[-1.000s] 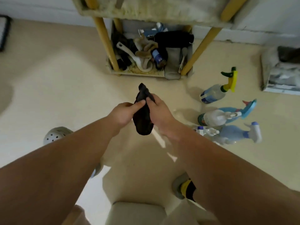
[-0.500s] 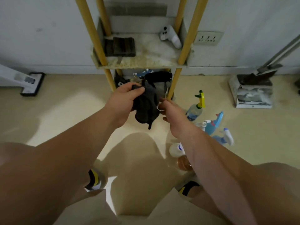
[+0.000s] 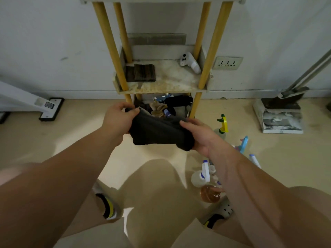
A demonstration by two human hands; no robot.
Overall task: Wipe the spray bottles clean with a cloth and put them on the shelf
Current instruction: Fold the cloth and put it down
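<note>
Dark cloth (image 3: 161,132) is gripped at both ends by left hand (image 3: 119,120) & right hand (image 3: 200,136). No wiping begun, apparently: spray bottles (image 3: 222,125) lie on floor, shelf (image 3: 172,81) w/o any.

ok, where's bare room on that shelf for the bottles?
Middle shelf: bare patch between the folded dark cloth at left and the white controller at back right. Bottom tier is crammed with rags and bottles. Spray bottles cluster on the floor, right.
</note>
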